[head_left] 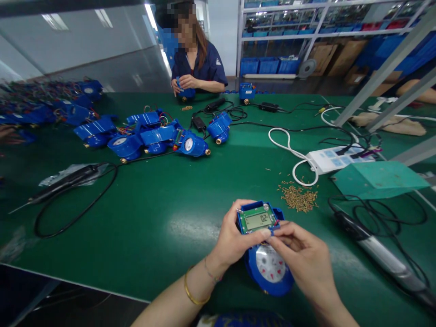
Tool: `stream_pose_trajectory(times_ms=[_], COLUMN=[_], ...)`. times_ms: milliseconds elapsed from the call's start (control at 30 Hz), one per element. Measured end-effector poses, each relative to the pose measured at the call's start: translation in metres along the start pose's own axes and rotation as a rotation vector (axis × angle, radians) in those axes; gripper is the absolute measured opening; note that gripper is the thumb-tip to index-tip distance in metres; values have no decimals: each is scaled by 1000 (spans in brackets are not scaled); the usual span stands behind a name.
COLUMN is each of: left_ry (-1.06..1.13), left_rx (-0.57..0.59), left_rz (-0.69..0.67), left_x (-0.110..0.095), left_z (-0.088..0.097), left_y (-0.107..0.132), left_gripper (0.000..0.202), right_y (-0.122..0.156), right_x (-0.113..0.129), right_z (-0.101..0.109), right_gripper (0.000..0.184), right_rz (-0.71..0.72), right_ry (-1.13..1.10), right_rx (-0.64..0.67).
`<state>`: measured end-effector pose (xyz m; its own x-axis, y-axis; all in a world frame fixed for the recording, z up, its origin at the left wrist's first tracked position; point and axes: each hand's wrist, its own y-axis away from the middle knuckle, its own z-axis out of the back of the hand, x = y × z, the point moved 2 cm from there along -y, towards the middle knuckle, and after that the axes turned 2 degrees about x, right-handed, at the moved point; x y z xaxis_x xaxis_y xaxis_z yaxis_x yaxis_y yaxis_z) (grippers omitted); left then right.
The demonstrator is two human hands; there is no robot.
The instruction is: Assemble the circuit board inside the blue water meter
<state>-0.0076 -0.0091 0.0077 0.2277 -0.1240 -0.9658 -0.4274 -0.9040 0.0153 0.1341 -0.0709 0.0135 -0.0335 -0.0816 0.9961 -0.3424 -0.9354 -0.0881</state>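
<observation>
In front of me is a blue water meter (252,268) with its upper housing uncovered. A green circuit board (243,217) with a lit display sits in that housing, and a round white dial (270,263) with red markings shows below. My left hand (231,236) is closed around the housing's left side, its thumb along the lower edge of the board. The closed fingers of my right hand (301,252) grip the housing's lower right corner, close to small red wires. Those fingertips hide whatever lies under them. Beyond the meter is a pile of small brass-coloured screws (299,199).
Right of me lie an electric screwdriver (384,254), a teal block (381,179) and a white power strip (340,158). Another screwdriver (64,183) lies left. Several blue meters (158,138) stand farther back. Across the green table (218,181), a co-worker (200,68) handles a meter.
</observation>
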Motion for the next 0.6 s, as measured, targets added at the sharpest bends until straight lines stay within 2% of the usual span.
stream_pose_trajectory(times_ms=[100,167,367,600], left_ry=[7,7,8,14], left_rx=[20,27,30,73], left_rz=[8,0,20,34], left_x=[-2,-2,-1,-1], left_z=[1,1,2,4], left_y=[-2,-3,-4,-5], left_gripper=[53,53,54,57], right_y=[-6,-10,-22,-23], right_x=[2,1,-7,-14], right_z=[3,8,22,22], right_gripper=[38,38,24,15], right_rz=[-90,-85,99,277], right_ry=[-85,-37,288,308], right_rx=[72,96,147,173])
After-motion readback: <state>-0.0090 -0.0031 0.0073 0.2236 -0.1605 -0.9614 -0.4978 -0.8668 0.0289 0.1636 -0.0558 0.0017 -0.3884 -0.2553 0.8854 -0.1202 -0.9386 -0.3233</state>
